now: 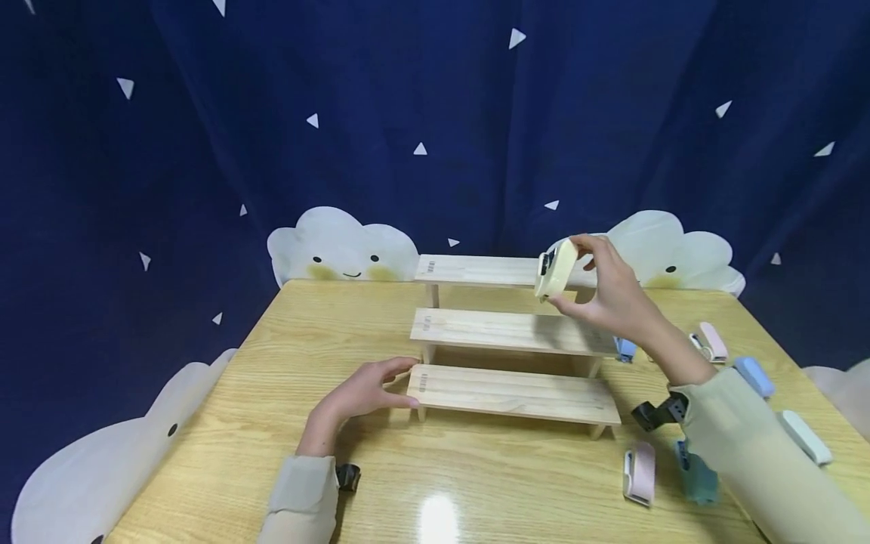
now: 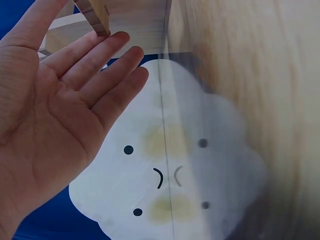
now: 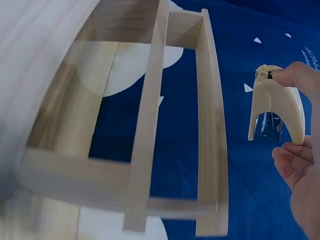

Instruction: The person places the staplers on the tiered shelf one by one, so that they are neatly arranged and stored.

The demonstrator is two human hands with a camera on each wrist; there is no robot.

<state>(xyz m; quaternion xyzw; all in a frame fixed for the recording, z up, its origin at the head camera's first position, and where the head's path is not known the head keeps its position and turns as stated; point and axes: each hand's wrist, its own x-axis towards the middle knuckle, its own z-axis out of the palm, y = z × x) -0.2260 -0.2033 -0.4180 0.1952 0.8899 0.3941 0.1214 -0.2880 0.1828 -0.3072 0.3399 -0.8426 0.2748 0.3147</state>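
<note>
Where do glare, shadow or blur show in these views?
Head: white glare on the table, a shadow on the middle shelf board; left wrist: the cloud mirrored in the table; right wrist: the pale wooden board at frame left looks blurred.

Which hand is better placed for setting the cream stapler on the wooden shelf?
Probably the right hand: it pinches the cream stapler near the wooden shelf. The left hand is at the shelf's left end, holding no stapler.
</note>
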